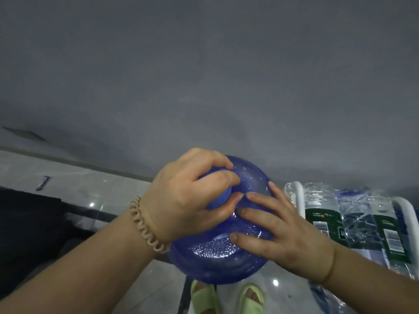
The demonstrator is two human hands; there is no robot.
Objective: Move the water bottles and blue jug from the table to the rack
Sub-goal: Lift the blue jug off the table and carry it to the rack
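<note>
A large translucent blue jug is seen from above, held over the tiled floor in front of me. My left hand grips its blue cap and neck, fingers curled round it. My right hand lies with straight, spread fingers pressed on the jug's right shoulder. To the right, a shrink-wrapped pack of clear water bottles with green labels lies on a white tubular rack. The jug's lower body is hidden beneath its shoulder.
A plain grey wall fills the upper view. Glossy grey floor tiles lie below it. A dark surface sits at the left. My feet in green slippers stand under the jug. A small dark object lies on the floor at left.
</note>
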